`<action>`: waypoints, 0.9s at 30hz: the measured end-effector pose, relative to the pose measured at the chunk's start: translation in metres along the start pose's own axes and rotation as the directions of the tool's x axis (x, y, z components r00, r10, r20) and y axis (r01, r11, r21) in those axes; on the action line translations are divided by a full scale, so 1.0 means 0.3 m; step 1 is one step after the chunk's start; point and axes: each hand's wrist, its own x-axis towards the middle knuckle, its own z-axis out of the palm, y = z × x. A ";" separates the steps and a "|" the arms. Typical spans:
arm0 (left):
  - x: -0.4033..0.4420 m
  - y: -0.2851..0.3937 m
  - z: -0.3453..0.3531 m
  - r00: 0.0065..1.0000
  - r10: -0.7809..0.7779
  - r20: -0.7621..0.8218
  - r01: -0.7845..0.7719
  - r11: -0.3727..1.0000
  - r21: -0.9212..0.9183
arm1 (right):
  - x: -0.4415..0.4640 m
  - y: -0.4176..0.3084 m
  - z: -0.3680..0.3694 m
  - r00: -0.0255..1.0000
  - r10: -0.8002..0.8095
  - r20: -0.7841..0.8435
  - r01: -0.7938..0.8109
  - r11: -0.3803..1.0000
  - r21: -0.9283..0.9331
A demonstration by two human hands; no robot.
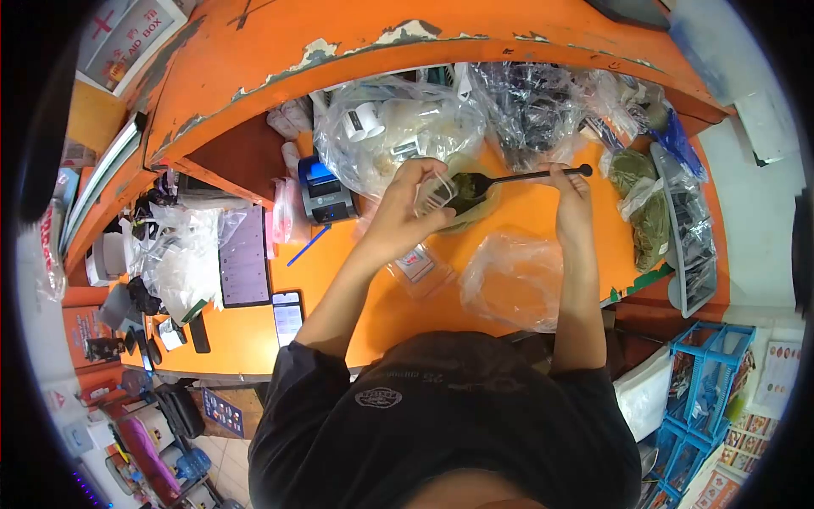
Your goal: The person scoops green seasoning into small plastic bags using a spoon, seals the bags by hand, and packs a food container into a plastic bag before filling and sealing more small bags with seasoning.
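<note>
A small clear plastic cup [434, 194] is in my left hand [409, 208], with my fingers closed round it. Just to its right, a thin plastic bag [476, 215] stands open with dark green contents. My right hand [571, 202] pinches the handle of a long black spoon [527, 176] near its end. The spoon's bowl lies over the green contents, close to the cup. An empty-looking clear bag [513, 280] rests on the orange table between my forearms, and a small clear packet with a label [415, 264] lies below my left hand.
Large clear bags [398, 136] line the back under the orange shelf [339, 38]. A blue and grey device [326, 193], a tablet [246, 259] and a lit phone [287, 317] are at the left. Green-filled bags [642, 208] and a grey tray [691, 229] stand at the right.
</note>
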 end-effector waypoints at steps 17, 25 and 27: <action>0.106 -0.094 0.081 0.985 -0.018 0.169 0.009 0.998 0.054 | -0.057 -0.317 0.068 0.718 -0.467 0.516 0.686 0.600 -0.411; 0.084 -0.133 0.098 0.990 -0.104 0.090 0.129 0.933 -0.336 | -0.162 -0.406 0.139 0.594 -0.410 0.692 0.792 0.447 -0.415; 0.079 -0.139 0.099 0.997 -0.065 0.045 0.075 0.954 -0.291 | -0.166 -0.404 0.147 0.569 -0.403 0.717 0.813 0.407 -0.416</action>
